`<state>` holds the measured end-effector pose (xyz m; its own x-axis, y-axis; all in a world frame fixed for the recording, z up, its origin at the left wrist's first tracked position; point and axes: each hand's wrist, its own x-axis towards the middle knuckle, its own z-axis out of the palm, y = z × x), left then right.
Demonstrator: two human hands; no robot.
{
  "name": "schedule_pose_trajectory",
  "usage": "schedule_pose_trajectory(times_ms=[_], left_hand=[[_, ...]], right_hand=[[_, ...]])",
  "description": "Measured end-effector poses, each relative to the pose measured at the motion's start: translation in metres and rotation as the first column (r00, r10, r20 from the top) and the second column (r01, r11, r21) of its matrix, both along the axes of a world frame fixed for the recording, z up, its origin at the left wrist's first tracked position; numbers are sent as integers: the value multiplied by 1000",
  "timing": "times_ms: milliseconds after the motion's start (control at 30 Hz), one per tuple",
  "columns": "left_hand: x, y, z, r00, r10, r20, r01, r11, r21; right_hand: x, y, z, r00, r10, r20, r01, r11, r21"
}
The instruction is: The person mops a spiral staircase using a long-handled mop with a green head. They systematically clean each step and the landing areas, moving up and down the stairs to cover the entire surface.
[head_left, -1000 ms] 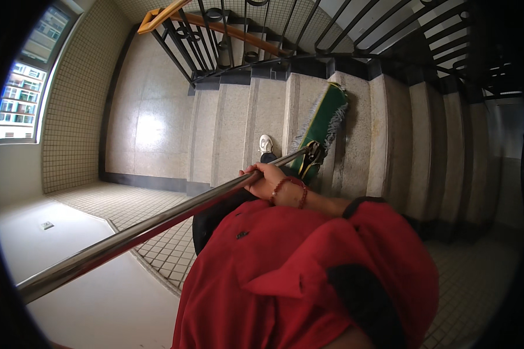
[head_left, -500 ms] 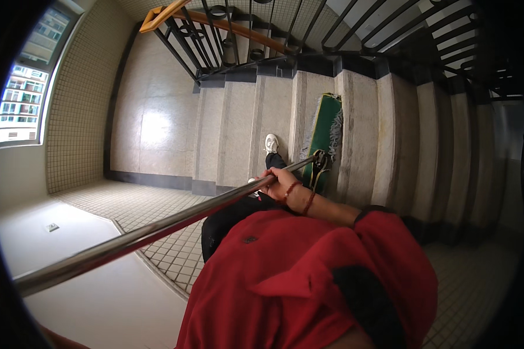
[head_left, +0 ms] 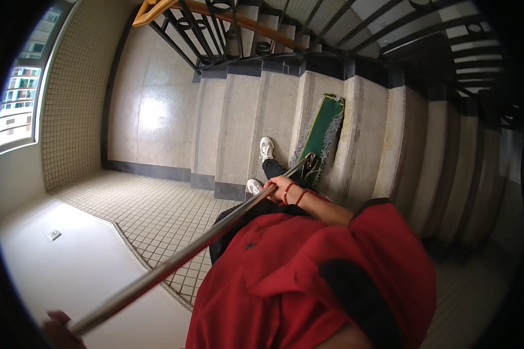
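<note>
My right hand (head_left: 280,189), with red bead bracelets at the wrist, is closed around the lower part of a shiny metal mop handle (head_left: 174,262). At the lower left rim my left hand (head_left: 61,329) is closed at the handle's upper end; it is dark and partly cut off. The handle slants down to a flat dust mop head (head_left: 325,131), green with a yellow edge and grey fringe, lying along a stair tread. A dark clamp (head_left: 310,164) joins handle and head. My white shoes (head_left: 266,148) stand just left of the mop.
Stone stairs (head_left: 367,139) with worn edges run across the view, beside a tiled landing floor (head_left: 151,110). A black metal railing (head_left: 215,35) with a wooden handrail (head_left: 151,11) borders the far side. Tiled wall (head_left: 145,203) lies at the near side; a window (head_left: 23,104) is at left.
The mop handle's upper end has swung down and inward, bringing my left hand into view. The mop head has tilted, its near end shifting left. My second shoe shows more.
</note>
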<state>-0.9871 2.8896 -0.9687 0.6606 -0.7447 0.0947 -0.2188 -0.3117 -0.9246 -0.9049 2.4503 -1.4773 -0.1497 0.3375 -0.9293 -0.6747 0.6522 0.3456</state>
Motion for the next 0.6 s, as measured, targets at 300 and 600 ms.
schedule_pose_trajectory(times_ms=[300, 600], left_hand=[[116, -168, -40, 887, 460, -36, -461, 883, -85], [182, -235, -65, 885, 456, -91, -465, 877, -123]], right_hand=[[122, -47, -77, 994, 102, -33, -104, 994, -37], [239, -112, -57, 893, 15, 451, 79, 979, -188]])
